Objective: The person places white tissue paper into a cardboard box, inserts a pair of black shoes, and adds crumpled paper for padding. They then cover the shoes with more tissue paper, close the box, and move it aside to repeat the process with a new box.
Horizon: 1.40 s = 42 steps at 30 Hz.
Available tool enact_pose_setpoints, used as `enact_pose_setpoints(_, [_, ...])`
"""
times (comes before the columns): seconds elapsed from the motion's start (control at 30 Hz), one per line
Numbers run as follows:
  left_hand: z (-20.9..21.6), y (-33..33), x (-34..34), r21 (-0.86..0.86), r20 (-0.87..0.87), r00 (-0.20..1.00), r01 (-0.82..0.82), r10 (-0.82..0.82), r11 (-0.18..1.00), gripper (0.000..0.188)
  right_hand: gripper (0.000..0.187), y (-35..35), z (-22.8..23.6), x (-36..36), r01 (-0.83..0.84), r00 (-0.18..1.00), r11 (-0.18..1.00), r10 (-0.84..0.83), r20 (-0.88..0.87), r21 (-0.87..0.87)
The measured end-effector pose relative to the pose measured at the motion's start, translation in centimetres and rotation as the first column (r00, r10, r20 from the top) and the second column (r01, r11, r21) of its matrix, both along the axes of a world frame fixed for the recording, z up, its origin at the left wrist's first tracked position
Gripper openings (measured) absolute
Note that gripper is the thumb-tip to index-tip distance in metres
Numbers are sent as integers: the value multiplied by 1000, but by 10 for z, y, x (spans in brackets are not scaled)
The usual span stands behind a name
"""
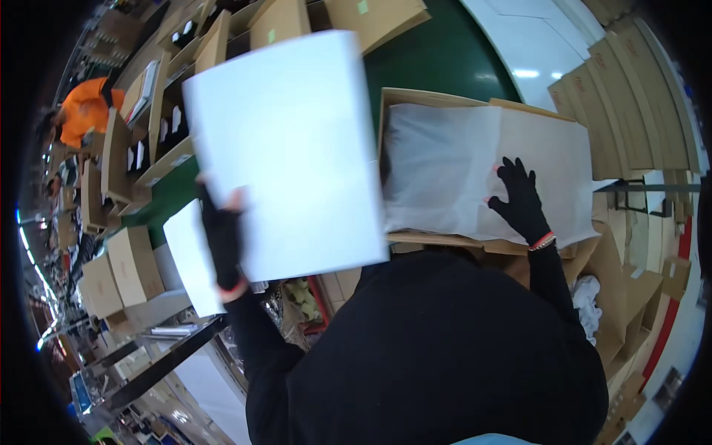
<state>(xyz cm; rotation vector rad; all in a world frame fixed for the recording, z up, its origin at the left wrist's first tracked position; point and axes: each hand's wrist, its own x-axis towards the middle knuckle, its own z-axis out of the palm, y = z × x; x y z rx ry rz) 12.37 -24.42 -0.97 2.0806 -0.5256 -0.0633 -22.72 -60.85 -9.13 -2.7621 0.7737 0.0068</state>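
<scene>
My left hand (pixel 222 237), in a black glove, grips the lower left edge of a large white sheet (pixel 289 148) and holds it up in the air, left of an open cardboard box (pixel 415 100). My right hand (pixel 521 199), also in a black glove, lies flat with fingers spread on the white wrapping paper (pixel 445 170) that lines the box. The raised sheet is blurred and covers the box's left edge. My black sleeves and torso fill the lower middle of the view.
A green conveyor belt (pixel 437 55) runs behind the box. Several cardboard boxes (pixel 133 263) stand at the left, flat cartons (pixel 630 89) are stacked at the right. A stack of white sheets (pixel 185 252) lies under my left hand. A person in orange (pixel 85 111) works at far left.
</scene>
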Motion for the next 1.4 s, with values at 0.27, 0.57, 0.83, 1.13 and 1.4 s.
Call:
enact_pose_setpoints(0.27, [-165,-208,-129,85,-45,839,544,-542,835,59,98,4,-12,-47,115,950,993,-113,-291,-12])
enact_pose_setpoints(0.57, [-158,-225,-144,247,122,799,550,-589,798,96,119,18,-38,-96,248,941,968,-252,-225,-45])
enact_pose_setpoints(0.83, [-133,-49,5,954,-233,686,297,-689,-28,96,120,23,-41,-95,275,940,961,-262,-216,30])
enact_pose_setpoints(1.13, [-46,-96,7,298,-564,559,824,-607,482,85,124,12,-32,-102,335,888,941,-332,-319,-46])
enact_pose_setpoints(1.4, [-110,-241,-92,8,-583,173,978,-794,207,89,124,11,-33,-101,349,893,937,-339,-296,-17])
